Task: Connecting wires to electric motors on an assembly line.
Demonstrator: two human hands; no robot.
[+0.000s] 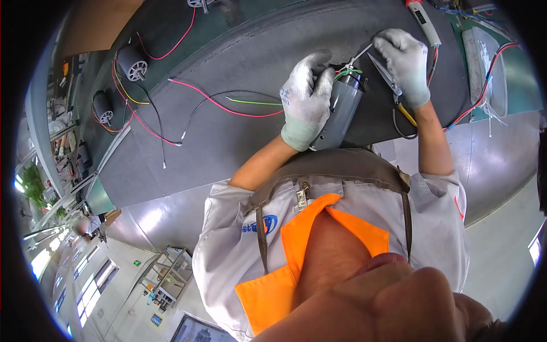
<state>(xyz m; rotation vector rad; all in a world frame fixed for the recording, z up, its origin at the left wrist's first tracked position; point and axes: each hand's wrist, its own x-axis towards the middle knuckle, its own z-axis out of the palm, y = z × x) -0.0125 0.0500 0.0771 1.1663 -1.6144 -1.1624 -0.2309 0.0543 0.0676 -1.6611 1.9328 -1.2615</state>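
A grey cylindrical motor [344, 107] lies on the dark bench against my front, its black end pointing away from me. My gloved left hand [307, 98] is closed at its left side, around the wires that come from that end; red, black and green-yellow leads [250, 114] run out to the left from under it. A white cable tie [361, 53] circles the wires at the motor's end. My gloved right hand [403, 64] pinches the tie's tail. Scissors [390, 78] with a yellow handle lie beside and partly under my right hand; whether it touches them I cannot tell.
Two more motors [132, 64] with loose leads stand at the left. A red-and-white handheld tool [424, 23] lies at the far right. Beside it a clear tray [476, 68] holds white cable ties, with a red and black cable [484, 94] across it.
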